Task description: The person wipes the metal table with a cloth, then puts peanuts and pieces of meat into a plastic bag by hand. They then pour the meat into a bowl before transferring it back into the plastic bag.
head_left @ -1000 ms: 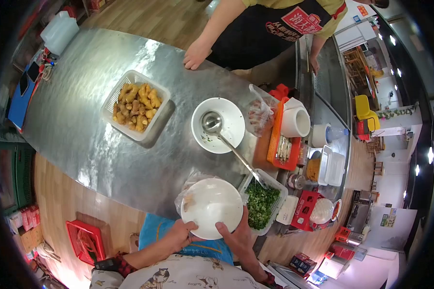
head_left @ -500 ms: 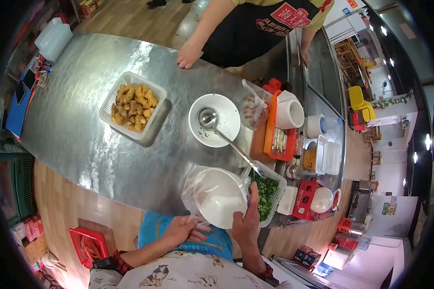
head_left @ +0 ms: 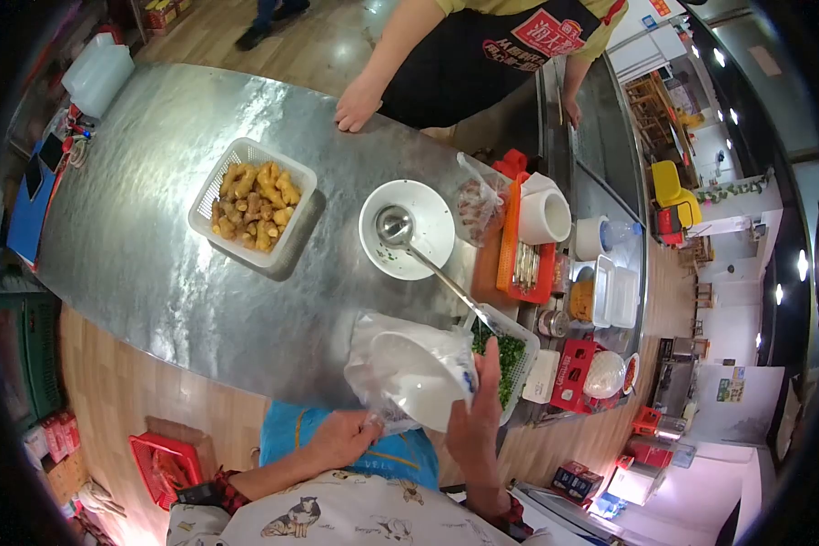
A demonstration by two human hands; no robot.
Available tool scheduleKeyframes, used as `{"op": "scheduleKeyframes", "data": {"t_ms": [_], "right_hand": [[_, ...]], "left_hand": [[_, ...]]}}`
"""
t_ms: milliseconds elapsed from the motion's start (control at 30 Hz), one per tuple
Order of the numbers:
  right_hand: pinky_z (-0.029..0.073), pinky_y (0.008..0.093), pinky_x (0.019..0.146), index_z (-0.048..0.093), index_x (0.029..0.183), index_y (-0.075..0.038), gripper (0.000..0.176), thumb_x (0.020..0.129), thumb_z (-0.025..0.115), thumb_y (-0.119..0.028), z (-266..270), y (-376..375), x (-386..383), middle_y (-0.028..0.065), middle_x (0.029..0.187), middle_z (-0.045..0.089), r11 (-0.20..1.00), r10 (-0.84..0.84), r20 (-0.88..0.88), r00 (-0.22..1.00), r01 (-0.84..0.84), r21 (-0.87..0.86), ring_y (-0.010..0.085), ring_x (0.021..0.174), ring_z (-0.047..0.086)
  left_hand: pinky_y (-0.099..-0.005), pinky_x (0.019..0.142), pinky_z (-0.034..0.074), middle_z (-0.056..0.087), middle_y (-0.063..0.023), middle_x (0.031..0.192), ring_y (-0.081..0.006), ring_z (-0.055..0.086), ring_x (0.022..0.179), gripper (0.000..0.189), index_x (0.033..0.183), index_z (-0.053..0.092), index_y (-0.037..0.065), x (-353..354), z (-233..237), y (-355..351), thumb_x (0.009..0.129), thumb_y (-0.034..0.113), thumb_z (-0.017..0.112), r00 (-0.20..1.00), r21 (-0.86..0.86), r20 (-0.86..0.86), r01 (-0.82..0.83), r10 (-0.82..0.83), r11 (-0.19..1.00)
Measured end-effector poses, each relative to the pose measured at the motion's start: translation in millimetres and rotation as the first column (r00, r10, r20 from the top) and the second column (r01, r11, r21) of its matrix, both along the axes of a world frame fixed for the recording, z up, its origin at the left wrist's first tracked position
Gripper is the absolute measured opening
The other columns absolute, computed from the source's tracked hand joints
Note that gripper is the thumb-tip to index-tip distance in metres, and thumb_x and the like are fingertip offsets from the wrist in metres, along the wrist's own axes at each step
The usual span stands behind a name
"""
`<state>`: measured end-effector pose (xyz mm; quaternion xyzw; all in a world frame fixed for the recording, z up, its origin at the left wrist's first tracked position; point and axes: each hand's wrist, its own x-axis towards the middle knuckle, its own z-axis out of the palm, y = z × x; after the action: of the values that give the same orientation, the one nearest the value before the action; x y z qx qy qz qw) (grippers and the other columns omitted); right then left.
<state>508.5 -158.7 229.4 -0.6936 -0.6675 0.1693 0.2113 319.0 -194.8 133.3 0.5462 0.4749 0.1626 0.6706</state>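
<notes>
A white bowl [head_left: 419, 380] with a clear plastic bag [head_left: 369, 350] around its left and far sides is at the table's near edge. My left hand [head_left: 341, 439] is closed, pinching the bag's near edge below the bowl. On the bowl's right side, my right hand [head_left: 475, 428] grips the rim, fingers pointing up; its fingertips are near a basket of chopped green herbs [head_left: 511, 359]. Farther off stands another white bowl [head_left: 428, 207] with a metal ladle [head_left: 441, 276] resting in it, its handle reaching over the herb basket.
A white basket [head_left: 308, 196] of ginger pieces [head_left: 253, 202] sits on the metal table [head_left: 136, 218]. Orange and red baskets [head_left: 539, 273], tubs and jars line the right side. Across the table, a person in a black apron [head_left: 482, 68] rests a hand [head_left: 358, 105] on the edge.
The bowl has tilted, its opening turning away from me, and the bag covers more of its far side. My left hand's fingers have closed on the bag. Someone's legs have moved at the back.
</notes>
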Motion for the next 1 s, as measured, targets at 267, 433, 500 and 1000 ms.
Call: {"op": "scheduleKeyframes", "data": {"t_ms": [267, 433, 500, 1000], "right_hand": [[0.036, 0.036, 0.101, 0.018, 0.143, 0.003, 0.064, 0.088, 0.045, -0.014, -4, 0, 5, 0.0188, 0.128, 0.047, 0.993, -0.101, -0.243, 0.965, 0.114, 0.043, 0.0279, 0.115, 0.049], [0.04, 0.0353, 0.096, 0.024, 0.142, 0.001, 0.069, 0.079, 0.052, -0.007, -2, 4, 14, 0.0182, 0.122, 0.052, 0.968, -0.217, -0.409, 0.886, 0.248, 0.024, 0.0266, 0.109, 0.053], [0.041, 0.0348, 0.094, 0.03, 0.14, 0.0, 0.069, 0.077, 0.055, -0.006, 3, 4, 23, 0.0187, 0.119, 0.053, 0.929, -0.353, -0.669, 0.654, 0.329, -0.169, 0.0263, 0.107, 0.054], [0.05, 0.0392, 0.087, 0.048, 0.122, 0.004, 0.047, 0.076, 0.053, -0.005, -30, -10, 46, 0.0174, 0.11, 0.059, 0.889, -0.457, -0.826, 0.331, 0.141, -0.436, 0.0287, 0.102, 0.06]], "left_hand": [[-0.0325, 0.05, 0.044, 0.061, -0.0113, 0.061, -0.017, 0.056, 0.051, 0.018, 0.079, 0.066, 0.002, -8, 8, 1, 0.084, 0.014, 0.053, 0.988, -0.036, 0.109, -0.103, 0.106, 0.994], [-0.0267, 0.053, 0.046, 0.063, -0.0048, 0.067, -0.0116, 0.054, 0.056, 0.023, 0.081, 0.066, -0.002, -14, 6, 5, 0.084, 0.009, 0.046, 0.938, -0.065, 0.08, -0.333, 0.338, 0.941], [-0.0268, 0.056, 0.046, 0.063, -0.0054, 0.069, -0.0115, 0.054, 0.059, 0.022, 0.081, 0.066, -0.002, -24, 20, 14, 0.083, 0.007, 0.046, 0.9, -0.075, 0.107, -0.417, 0.423, 0.906], [-0.0282, 0.072, 0.048, 0.063, -0.0073, 0.078, -0.0156, 0.06, 0.073, 0.01, 0.08, 0.06, -0.001, -118, 59, 20, 0.074, 0.007, 0.062, 0.768, -0.22, 0.138, -0.592, 0.626, 0.775]]}}
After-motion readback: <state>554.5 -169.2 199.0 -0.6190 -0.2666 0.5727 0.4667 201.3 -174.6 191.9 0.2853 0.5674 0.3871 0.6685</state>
